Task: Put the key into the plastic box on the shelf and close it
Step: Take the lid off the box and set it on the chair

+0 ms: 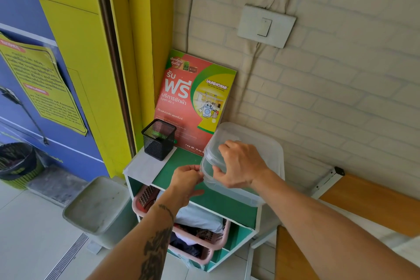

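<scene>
A clear plastic box (231, 192) stands on the green top of a small shelf unit (181, 174), at its right end against the brick wall. Its clear lid (252, 137) is tilted, raised at the near-left edge. My right hand (242, 163) grips that raised edge of the lid from above. My left hand (187, 179) has its fingertips pinched at the box's left rim, just under the lid. I see no key; whatever is between the left fingers is hidden.
A black mesh pen holder (159, 140) stands at the shelf's back left, and a red and green poster (195, 100) leans on the wall. Pink baskets (202, 237) of cloth fill the compartments below. A grey bin (100, 207) stands left, a wooden bench (368, 207) right.
</scene>
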Demonstrator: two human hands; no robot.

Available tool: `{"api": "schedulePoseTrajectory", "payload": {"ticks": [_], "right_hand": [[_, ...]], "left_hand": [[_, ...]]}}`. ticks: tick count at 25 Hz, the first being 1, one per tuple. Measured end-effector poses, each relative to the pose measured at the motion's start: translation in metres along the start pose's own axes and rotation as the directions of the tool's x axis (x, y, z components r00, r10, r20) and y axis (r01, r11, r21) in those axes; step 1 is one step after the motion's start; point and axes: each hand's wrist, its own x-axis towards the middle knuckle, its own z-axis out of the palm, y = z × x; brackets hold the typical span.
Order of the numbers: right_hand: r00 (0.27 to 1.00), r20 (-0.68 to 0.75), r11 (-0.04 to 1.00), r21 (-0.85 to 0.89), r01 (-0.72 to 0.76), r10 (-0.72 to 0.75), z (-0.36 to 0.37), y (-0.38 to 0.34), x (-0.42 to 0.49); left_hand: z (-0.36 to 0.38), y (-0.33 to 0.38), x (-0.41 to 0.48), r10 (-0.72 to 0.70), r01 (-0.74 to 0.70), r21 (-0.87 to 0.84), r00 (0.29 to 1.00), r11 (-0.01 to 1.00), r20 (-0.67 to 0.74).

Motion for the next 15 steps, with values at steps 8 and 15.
{"api": "schedulePoseTrajectory", "payload": {"ticks": [8,15], "right_hand": [[0.995,0.064,0.996,0.036,-0.081,0.078,0.024,-0.010,-0.019],[0.907,-0.082,0.873,0.318,-0.369,0.413,0.025,0.042,-0.043]], "left_hand": [[0.002,0.003,-0.007,0.272,-0.243,0.222,0.956,0.944,-0.107],[0.027,0.041,-0.007,0.609,-0.479,0.616,0.793,0.625,-0.001]]}}
